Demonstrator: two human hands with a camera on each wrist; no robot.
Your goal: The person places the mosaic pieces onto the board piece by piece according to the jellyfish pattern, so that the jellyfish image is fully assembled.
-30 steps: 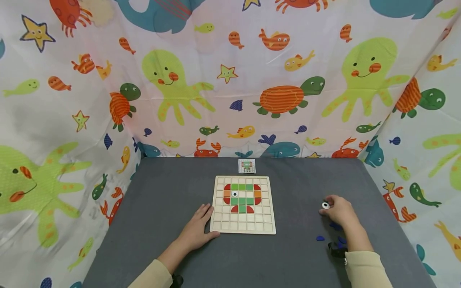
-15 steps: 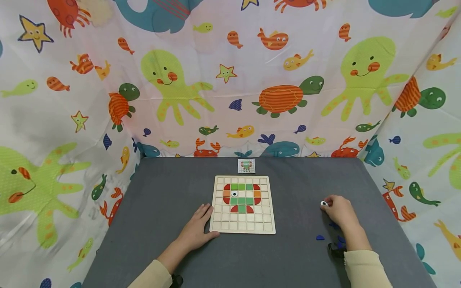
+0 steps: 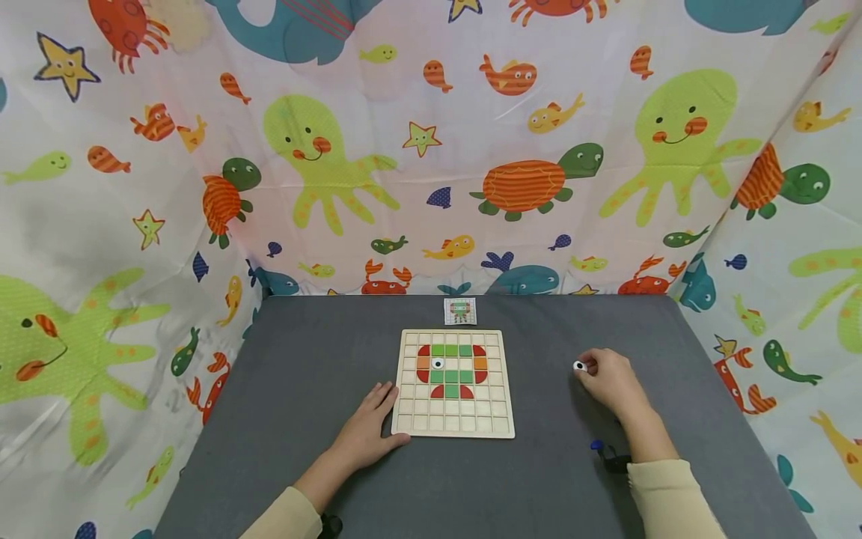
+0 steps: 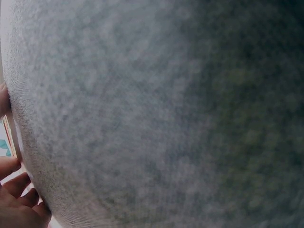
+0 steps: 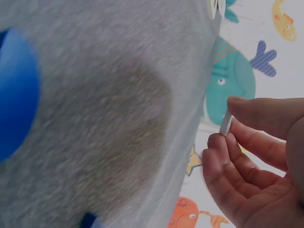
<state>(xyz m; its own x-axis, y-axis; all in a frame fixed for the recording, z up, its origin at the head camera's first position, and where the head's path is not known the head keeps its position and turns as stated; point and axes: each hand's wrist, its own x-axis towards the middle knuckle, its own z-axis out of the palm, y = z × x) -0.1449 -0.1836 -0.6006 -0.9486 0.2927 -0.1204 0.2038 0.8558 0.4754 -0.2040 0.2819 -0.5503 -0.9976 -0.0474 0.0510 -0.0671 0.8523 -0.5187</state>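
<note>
My right hand [image 3: 613, 380] is raised over the table to the right of the board, pinching a small white eye tile [image 3: 578, 366] with a black dot. In the right wrist view the tile [image 5: 226, 123] is seen edge-on between thumb and fingertips. The wooden grid board [image 3: 412, 419] holds red, orange and green tiles in a pattern. One matching eye tile [image 3: 438, 364] sits in a cell on its left half. My left hand [image 3: 367, 428] rests against the board's left edge, fingers extended, thumb by the lower left corner.
Behind the board lies a small picture card [image 3: 460, 311] with a coloured pattern. A blue piece [image 3: 596, 445] shows beside my right wrist; blue pieces also appear blurred in the right wrist view. A sea-animal curtain [image 3: 431, 187] surrounds the grey table [image 3: 323, 337].
My right hand has moved left and slightly away from me with the eye tile, leaving the spot near the blue pieces. The left hand and board stay put.
</note>
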